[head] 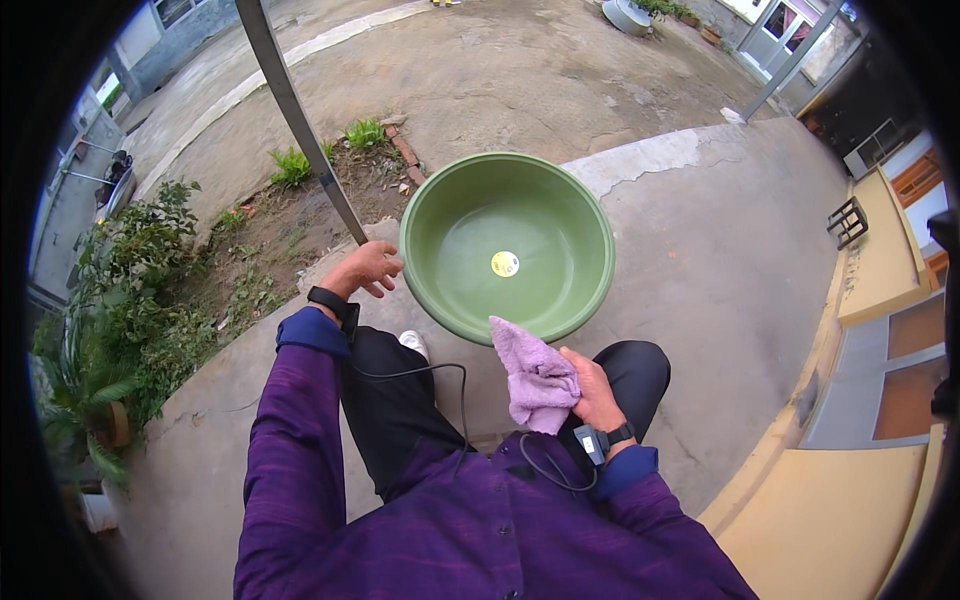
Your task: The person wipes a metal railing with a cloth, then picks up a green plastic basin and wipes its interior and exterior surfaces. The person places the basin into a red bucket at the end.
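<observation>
A large round green plastic basin (465,225) faces me, with a round yellow-and-white sticker (505,264) on its inner bottom. Just left of its rim is my left hand (369,268), fingers apart and nothing held; whether the fingertips touch the rim I cannot tell. My right hand (598,390) grips a bunched pink-lilac terry cloth (534,375) near my right knee. One corner of the cloth points up and overlaps the basin's near rim. What supports the basin from below is hidden.
A metal post (300,112) rises just beyond my left hand. Left lies a planted bed (255,232) edged with bricks (405,150). On the right runs a yellow wall (832,510) with a small dark stool (847,223) beside it. Cables (463,397) hang from both wrist devices.
</observation>
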Available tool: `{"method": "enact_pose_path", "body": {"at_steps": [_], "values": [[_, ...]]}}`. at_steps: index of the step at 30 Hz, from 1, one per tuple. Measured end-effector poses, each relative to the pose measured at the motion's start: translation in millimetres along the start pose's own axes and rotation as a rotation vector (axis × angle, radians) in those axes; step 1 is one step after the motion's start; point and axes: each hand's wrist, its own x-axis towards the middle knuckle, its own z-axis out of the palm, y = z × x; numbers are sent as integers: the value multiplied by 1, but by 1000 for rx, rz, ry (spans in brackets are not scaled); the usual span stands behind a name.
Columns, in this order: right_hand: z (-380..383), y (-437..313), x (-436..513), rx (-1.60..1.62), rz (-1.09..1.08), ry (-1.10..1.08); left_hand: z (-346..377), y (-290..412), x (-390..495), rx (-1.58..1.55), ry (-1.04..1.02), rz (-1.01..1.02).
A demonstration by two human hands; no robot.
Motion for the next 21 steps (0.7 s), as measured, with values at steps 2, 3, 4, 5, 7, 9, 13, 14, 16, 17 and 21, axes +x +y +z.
{"method": "enact_pose_path", "body": {"at_steps": [2,3,4,5,7,9,13,14,16,17,21], "values": [[6,-15,-19,98,-18,-57,0,8,-4,-7,46,18],[9,-29,-22,113,-48,-40,2,10,-5,-44,61,43],[14,-44,-26,54,-153,8,5,11,-3,-71,102,64],[19,-58,-29,44,-242,2,8,11,-2,-97,178,121],[30,-89,-33,-144,-487,62,18,8,5,-129,196,46],[41,-108,-20,-375,-638,212,30,1,10,-113,238,-1],[47,-116,18,-1032,-846,370,47,-12,12,-111,473,56],[49,-111,27,-1189,-857,389,51,-14,12,-116,463,24],[53,-95,44,-1435,-803,377,55,-17,11,-155,320,-24],[57,-83,50,-1520,-724,364,56,-19,10,-201,291,15],[75,-47,68,-1756,-846,113,60,-19,20,-244,335,-33]]}}
